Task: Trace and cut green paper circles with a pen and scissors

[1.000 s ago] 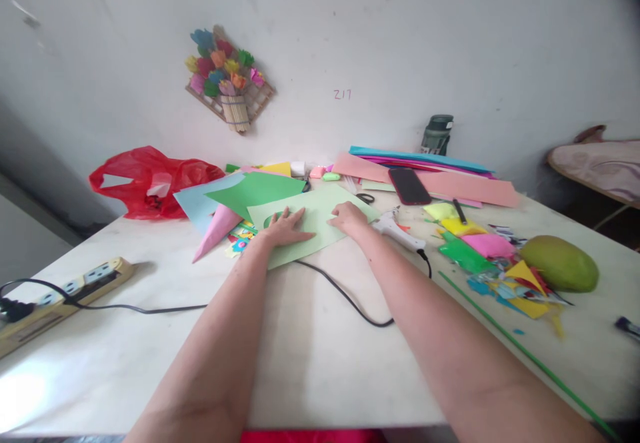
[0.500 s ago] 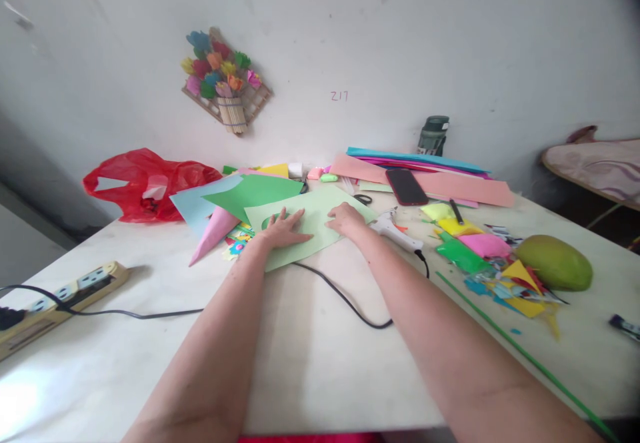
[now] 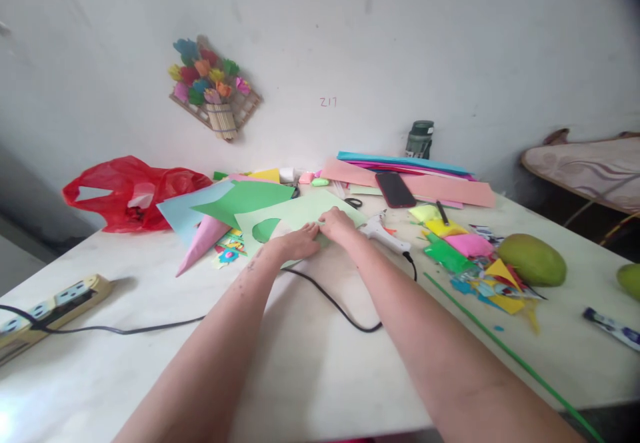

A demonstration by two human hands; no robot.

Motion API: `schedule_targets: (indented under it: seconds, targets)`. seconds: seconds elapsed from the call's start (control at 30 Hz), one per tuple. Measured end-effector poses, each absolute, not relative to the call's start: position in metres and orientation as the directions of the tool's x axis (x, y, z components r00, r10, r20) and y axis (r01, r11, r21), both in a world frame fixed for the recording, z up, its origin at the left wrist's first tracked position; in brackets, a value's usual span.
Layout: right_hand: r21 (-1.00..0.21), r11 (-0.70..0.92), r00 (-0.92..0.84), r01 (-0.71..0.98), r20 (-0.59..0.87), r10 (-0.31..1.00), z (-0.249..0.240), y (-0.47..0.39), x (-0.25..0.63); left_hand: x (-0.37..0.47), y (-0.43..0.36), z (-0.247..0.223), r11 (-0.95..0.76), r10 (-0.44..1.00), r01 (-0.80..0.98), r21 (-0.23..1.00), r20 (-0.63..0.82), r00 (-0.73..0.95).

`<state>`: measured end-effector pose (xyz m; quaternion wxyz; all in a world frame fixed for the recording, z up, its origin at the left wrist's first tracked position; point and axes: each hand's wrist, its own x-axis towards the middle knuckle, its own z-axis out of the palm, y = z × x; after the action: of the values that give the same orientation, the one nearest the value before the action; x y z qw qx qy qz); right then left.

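Note:
A sheet of light green paper [image 3: 330,204] lies on the table, with an oval hole near its left end where darker green shows through. My left hand [image 3: 299,243] rests on the front part of this sheet, palm down, fingers stretched to the right. Close beside its fingertips, my right hand [image 3: 338,224] has its fingers bent and pressed together on the paper near its front edge. Parts of that edge are hidden under both hands. A white glue gun [image 3: 384,235] lies just right of the sheet, and a darker green sheet [image 3: 250,201] lies partly beneath its left side.
At the left are a red plastic bag [image 3: 135,193], a pink paper cone [image 3: 203,243] and a power strip [image 3: 60,306]. A phone [image 3: 395,190] lies on coloured paper behind. Clay packets [image 3: 467,245], scraps, a green fruit [image 3: 531,259] and a long green stick [image 3: 510,353] occupy the right.
My left hand has slid right, off the oval hole, to meet my right hand. My right hand's fingers have drawn together on the paper. The camera view has shifted slightly right.

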<state>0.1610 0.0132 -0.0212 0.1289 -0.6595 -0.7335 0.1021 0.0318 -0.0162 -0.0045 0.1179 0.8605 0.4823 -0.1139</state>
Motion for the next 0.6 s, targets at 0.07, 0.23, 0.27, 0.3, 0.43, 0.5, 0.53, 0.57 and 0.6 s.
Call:
schedule_targets:
  seconds: [0.07,0.23,0.27,0.3,0.43,0.5,0.53,0.57,0.6]
  targets:
    - [-0.316,0.109,-0.099,0.942,0.048,0.994,-0.021,0.013,0.161,0.03,-0.015,-0.008,-0.516,0.792,0.849,0.111,-0.315,0.522]
    - [-0.311,0.106,-0.107,0.945,0.014,0.994,-0.016,0.011,0.161,0.03,-0.023,-0.017,-0.502,0.815,0.859,0.104,-0.274,0.51]
    - [-0.313,0.109,-0.112,0.944,0.007,0.994,-0.015,0.01,0.161,0.031,-0.026,-0.019,-0.495,0.829,0.864,0.093,-0.247,0.502]
    - [-0.313,0.109,-0.114,0.944,0.001,0.993,-0.014,0.01,0.161,0.032,-0.029,-0.021,-0.491,0.84,0.867,0.085,-0.218,0.497]
    - [-0.301,0.114,-0.119,0.947,0.0,0.993,-0.013,0.009,0.16,0.035,-0.037,-0.027,-0.495,0.851,0.866,0.075,-0.159,0.5]
    - [-0.301,0.124,-0.125,0.945,0.015,0.992,-0.011,0.008,0.16,0.034,-0.038,-0.029,-0.497,0.854,0.865,0.07,-0.136,0.502]
    - [-0.306,0.124,-0.125,0.944,0.019,0.992,-0.009,0.007,0.16,0.034,-0.038,-0.03,-0.497,0.856,0.866,0.065,-0.127,0.501]
    - [-0.305,0.123,-0.118,0.944,0.034,0.992,-0.005,0.007,0.162,0.033,-0.037,-0.032,-0.49,0.861,0.87,0.062,-0.122,0.494]
    - [-0.304,0.118,-0.104,0.945,0.063,0.993,0.0,0.006,0.164,0.033,-0.036,-0.033,-0.482,0.866,0.874,0.064,-0.115,0.487]
